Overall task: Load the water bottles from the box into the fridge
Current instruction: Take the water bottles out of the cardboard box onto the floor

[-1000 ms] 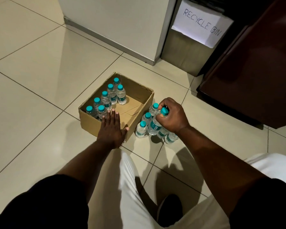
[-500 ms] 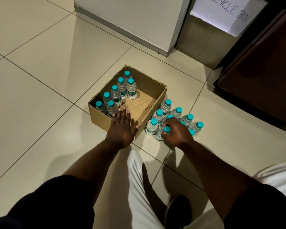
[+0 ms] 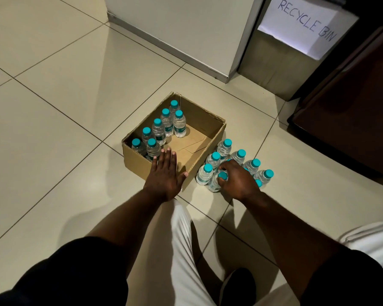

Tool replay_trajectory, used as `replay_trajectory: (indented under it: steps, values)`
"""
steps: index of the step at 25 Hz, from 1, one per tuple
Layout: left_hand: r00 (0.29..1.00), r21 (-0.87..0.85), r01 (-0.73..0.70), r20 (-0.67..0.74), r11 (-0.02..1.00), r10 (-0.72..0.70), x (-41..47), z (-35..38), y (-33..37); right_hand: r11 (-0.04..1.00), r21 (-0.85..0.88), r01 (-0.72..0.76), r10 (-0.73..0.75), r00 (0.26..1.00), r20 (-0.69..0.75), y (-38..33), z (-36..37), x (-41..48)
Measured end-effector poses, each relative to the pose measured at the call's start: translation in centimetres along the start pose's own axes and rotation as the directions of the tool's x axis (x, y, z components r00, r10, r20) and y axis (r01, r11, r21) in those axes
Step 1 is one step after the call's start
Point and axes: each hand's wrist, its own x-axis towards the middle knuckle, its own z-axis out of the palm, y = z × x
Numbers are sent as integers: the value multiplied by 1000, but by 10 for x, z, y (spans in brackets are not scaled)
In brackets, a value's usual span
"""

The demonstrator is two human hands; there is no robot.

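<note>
An open cardboard box (image 3: 210, 127) sits on the tiled floor with several small clear water bottles (image 3: 167, 124) with teal caps standing along its left side. More such bottles (image 3: 223, 149) stand grouped on the floor just right of the box. My left hand (image 3: 165, 175) lies flat, fingers spread, on the box's near wall. My right hand (image 3: 238, 181) is closed over the cap of a bottle (image 3: 215, 184) standing at the near edge of the floor group. It hides some bottles behind it.
A white fridge or cabinet base (image 3: 186, 29) stands at the back. Right of it is a steel bin with a paper sign (image 3: 305, 25) reading RECYCLE BIN. A dark brown cabinet (image 3: 352, 107) fills the right side. My legs in white trousers are below.
My right hand has lowered the bottle it held onto the floor at the near edge of the group. My left hand has stayed on the box. The camera has shifted.
</note>
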Motion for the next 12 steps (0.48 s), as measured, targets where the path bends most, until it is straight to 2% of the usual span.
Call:
replay_trajectory:
  steps: [5, 12]
  values:
    - [999, -22, 38, 9, 999, -38, -2, -17, -11, 998, 37, 47, -45, 997, -69, -26, -13, 10]
    - [980, -41, 163, -110, 986, -167, -1, -23, -64, 974, 64, 216, -213, 976, -52, -98, 5, 46]
